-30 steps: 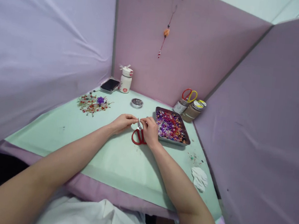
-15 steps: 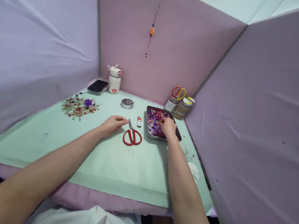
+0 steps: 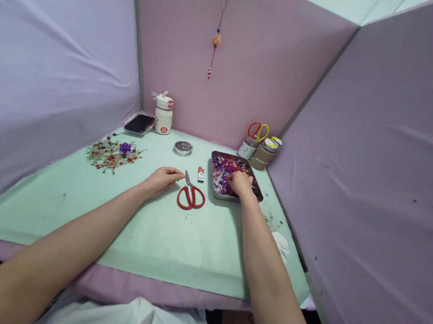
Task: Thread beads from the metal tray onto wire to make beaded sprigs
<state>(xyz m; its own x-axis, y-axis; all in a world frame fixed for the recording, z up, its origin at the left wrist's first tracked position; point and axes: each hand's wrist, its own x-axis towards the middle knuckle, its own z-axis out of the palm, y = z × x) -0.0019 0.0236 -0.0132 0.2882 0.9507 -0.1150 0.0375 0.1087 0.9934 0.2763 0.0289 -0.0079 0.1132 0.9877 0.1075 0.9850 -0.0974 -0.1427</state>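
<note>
Left hand [image 3: 163, 179] pinched closed; right hand [image 3: 241, 183] in bead tray [image 3: 222, 195], grip unclear; scissors [image 3: 190, 185], lighter [image 3: 200, 175] between.

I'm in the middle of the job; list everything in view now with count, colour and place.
Metal tray: 1, grey, right of centre
Beads: uncountable, purple, red, clear, orange, in the tray
Scissors: 1 pair, red-handled, centre
Lighter: 1, red and white, between scissors and tray
Round container: 1, silvery, behind the lighter
Beaded pile: 1, mixed colours, left
Phone: 1, black, back left
Bottle: 1, white, beside the phone
Cup: 1, pale-labelled, holding red and yellow handles, back right
Jar: 1, brownish, beside the cup
Ornament: 1, orange and red, hanging at back
Cloth item: 1, white, right edge
Table cover: 1, pale green, underneath
Walls: 3, purple and pink, left, back, right
Left hand: 1, bare, by the scissor tips
Right hand: 1, bare, at the beads
</note>
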